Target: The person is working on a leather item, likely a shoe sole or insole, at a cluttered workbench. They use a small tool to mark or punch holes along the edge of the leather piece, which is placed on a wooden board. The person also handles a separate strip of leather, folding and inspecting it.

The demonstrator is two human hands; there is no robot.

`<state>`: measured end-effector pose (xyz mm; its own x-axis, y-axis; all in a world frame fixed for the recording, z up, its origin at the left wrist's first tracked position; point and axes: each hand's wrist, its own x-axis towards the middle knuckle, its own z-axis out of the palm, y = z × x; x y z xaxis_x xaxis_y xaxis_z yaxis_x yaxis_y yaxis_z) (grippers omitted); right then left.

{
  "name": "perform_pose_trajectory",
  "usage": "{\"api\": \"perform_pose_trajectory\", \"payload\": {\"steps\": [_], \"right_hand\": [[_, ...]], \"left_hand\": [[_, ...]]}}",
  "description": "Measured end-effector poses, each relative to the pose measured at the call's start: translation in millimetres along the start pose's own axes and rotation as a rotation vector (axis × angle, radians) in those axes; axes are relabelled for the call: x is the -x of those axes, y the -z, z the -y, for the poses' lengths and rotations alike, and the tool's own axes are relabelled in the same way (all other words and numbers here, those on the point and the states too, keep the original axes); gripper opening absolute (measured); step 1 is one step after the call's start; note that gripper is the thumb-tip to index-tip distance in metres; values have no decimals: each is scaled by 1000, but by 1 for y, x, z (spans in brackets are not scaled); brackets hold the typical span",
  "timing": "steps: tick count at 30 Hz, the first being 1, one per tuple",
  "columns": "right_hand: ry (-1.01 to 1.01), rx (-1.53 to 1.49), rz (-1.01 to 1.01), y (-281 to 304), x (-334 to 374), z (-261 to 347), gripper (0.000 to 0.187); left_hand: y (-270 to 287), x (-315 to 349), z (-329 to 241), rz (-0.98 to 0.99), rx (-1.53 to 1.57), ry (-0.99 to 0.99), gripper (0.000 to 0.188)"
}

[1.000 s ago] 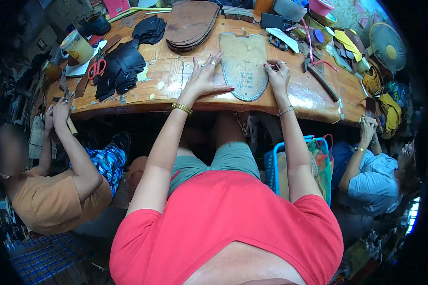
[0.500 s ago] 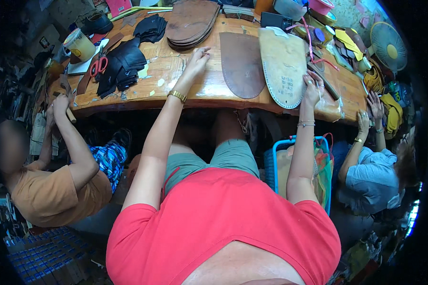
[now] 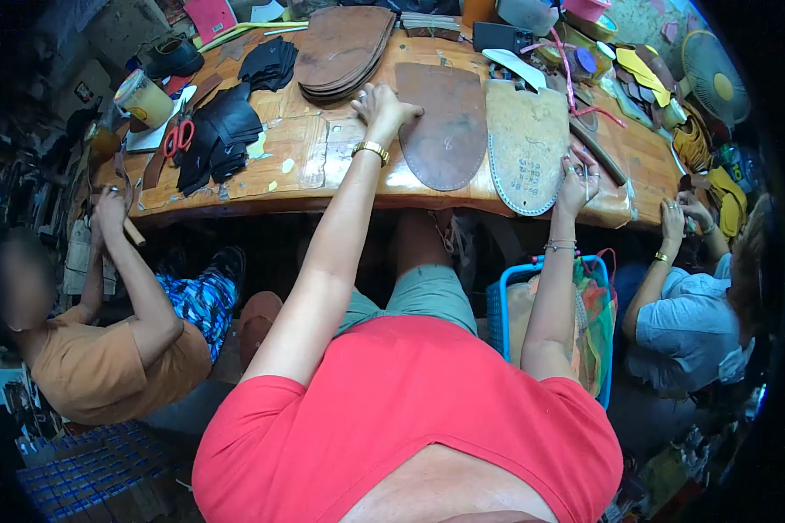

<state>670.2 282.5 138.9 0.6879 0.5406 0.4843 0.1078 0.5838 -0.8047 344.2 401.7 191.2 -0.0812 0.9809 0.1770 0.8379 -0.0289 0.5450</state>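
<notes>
My left hand (image 3: 387,112) reaches over the table with its fingers apart, near the front end of a stack of rounded brown leather pieces (image 3: 344,48). Its thumb points right, at the left edge of a single brown leather piece (image 3: 442,131) with a line of holes along its rim. To the right of that lies a cream leather piece (image 3: 525,144) of similar shape, with edge holes and handwritten marks. My right hand (image 3: 577,181) is beside its lower right edge, fingers curled; whatever they hold is too small to tell.
A dark rod (image 3: 597,152) lies beyond my right hand. Black leather pieces (image 3: 222,131) and red-handled scissors (image 3: 179,138) lie at left. A blue basket (image 3: 497,318) stands below the table's edge. People work at both sides; the left one grips a wooden-handled tool (image 3: 133,231).
My left hand has moved right, from beside the stack toward the single brown piece, and its fingers have spread. The cream piece sits lower toward me, uncovering a white object behind it.
</notes>
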Motion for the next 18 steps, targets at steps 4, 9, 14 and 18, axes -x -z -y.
{"api": "perform_pose_trajectory", "payload": {"steps": [4,9,14,18], "right_hand": [[3,20,-6,-3,3,3,31],[-36,30,-8,0,6,8,29],[-56,6,-8,-2,8,12,29],[-40,107,3,2,6,9,29]], "left_hand": [[-16,-7,0,4,441,-113,59],[10,-37,-7,-67,934,-449,53],[86,-122,26,-9,925,-443,61],[113,-162,60,27,879,-263,59]]}}
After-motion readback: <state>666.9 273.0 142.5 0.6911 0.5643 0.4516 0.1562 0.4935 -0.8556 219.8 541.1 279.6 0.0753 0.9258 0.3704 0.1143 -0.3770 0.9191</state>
